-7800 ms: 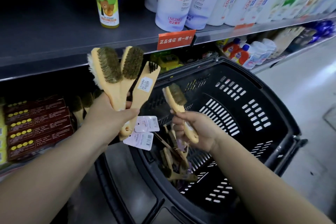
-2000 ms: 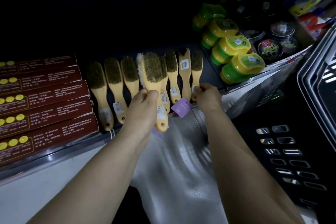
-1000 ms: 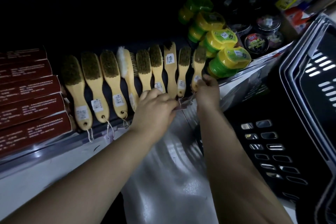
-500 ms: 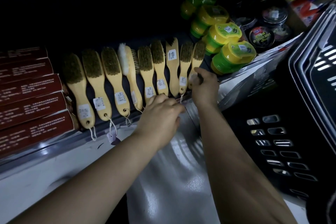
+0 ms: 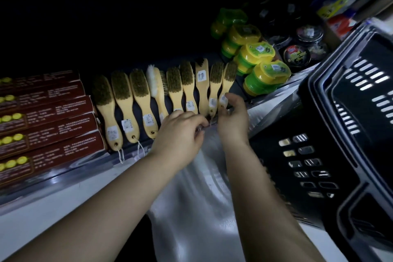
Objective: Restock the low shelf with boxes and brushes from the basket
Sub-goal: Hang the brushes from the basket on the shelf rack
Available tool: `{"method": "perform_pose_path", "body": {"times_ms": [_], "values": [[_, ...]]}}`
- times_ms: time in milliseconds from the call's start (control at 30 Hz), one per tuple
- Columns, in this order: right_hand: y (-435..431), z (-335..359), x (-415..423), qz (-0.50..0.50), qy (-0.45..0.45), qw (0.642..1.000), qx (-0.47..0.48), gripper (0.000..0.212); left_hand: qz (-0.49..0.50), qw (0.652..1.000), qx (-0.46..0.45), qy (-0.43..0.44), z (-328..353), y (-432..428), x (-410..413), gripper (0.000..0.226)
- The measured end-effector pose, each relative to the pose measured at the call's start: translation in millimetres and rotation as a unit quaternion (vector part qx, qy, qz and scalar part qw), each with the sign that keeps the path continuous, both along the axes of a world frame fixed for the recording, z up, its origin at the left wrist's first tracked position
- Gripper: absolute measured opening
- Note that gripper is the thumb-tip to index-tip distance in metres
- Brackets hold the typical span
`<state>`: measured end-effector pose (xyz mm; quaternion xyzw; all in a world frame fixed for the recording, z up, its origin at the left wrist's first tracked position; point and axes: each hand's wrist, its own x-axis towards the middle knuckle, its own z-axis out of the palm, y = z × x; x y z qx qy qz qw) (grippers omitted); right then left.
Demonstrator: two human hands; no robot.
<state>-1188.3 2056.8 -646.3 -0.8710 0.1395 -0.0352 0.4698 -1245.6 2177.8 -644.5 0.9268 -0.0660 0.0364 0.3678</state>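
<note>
Brushes (image 5: 176,91) with pale wooden handles and brown bristles lie side by side in a row of nine on the low shelf (image 5: 70,173), bristle heads toward the dark back and handle ends toward the front edge. Most face bristles up; one near the middle lies on its side and shows white bristles, and another lies on its bristles, with a label on its wooden back. White strings trail from the handle holes of the two brushes at the left. Dark red boxes (image 5: 53,121) with yellow dots lie in a row just left of the brushes on the same shelf. The left hand (image 5: 180,132) rests at the shelf edge below the middle handles, its fingers curled and bunched together; whether they pinch anything cannot be told, as that spot is blurred. The right hand (image 5: 232,117) pinches the handle end of the rightmost brush (image 5: 228,78), forefinger by its white label, the other fingers curled. Green and yellow tubs (image 5: 265,74) stand right of the brushes, with dark round tins (image 5: 296,55) behind them. A black slotted basket (image 5: 308,155) stands at the right, beside the shelf; its contents are out of view.
</note>
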Motion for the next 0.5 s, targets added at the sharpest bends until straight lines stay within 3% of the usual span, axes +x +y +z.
{"method": "perform_pose_path", "body": {"times_ms": [200,333,500], "values": [[16.9,100.5,-40.1,0.035,-0.088,0.985,0.144,0.025,0.012,0.998,-0.040,-0.039,84.1,18.3,-3.9,0.020],[-15.7,174.8,-51.7,0.102,-0.153,0.981,0.069,0.029,-0.027,0.994,-0.050,-0.089,151.4,7.5,-10.2,0.018],[-89.1,205.2,-64.6,0.130,-0.080,0.985,-0.075,0.029,-0.132,0.986,0.002,-0.098,203.7,-37.9,-11.8,0.019]]}}
